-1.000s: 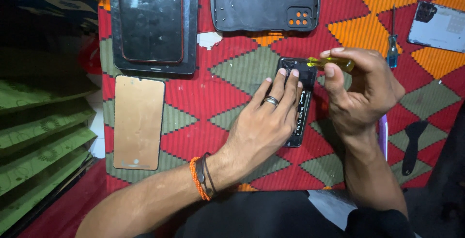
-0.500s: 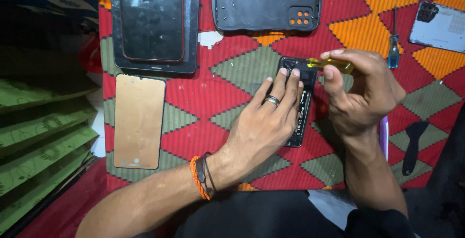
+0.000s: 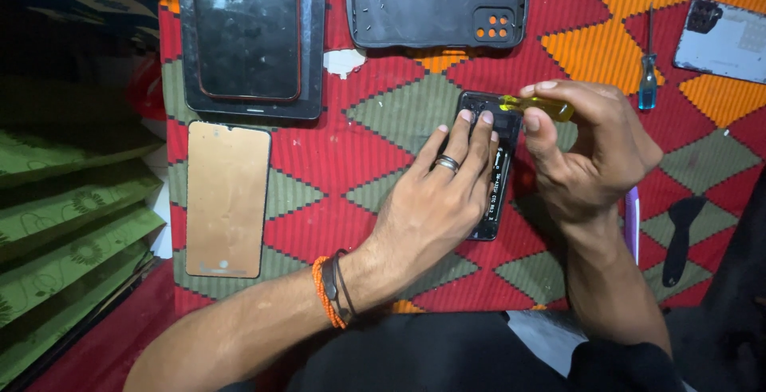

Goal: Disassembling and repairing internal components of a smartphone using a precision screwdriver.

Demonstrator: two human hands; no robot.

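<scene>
- We see almost nothing changed from half a second ago: the opened phone (image 3: 493, 170) lies on the same spot on the patterned cloth (image 3: 335, 152), and both hands sit on it as before; only the yellow screwdriver (image 3: 538, 107) seems a touch shifted at its tip.
- The opened phone lies flat near the middle of the surface, its long axis running nearly straight away from us, leaning slightly to the right at the far end; its top end with the camera corner points away from us, its lower end towards our body.
- Our left hand (image 3: 435, 200), with a ring on one finger, lies flat on the phone, fingers together and stretched forward, pressing it down.
- Our right hand (image 3: 586, 148) is closed around the yellow screwdriver, thumb and forefinger pinching the handle; the tool lies almost level, its tip aimed left onto the phone's upper right edge.
- An orange and black wrist band (image 3: 333, 290) circles the left wrist.
- Beyond the phone lies a dark back cover (image 3: 435, 5) with orange camera holes; left of it a phone screen in a black tray (image 3: 249, 33).
- A copper-coloured panel (image 3: 227, 196) lies well to the left.
- A blue screwdriver (image 3: 648, 73) lies to the right, apart from the hands, and a black pry tool (image 3: 680, 236) lies nearer us.
</scene>
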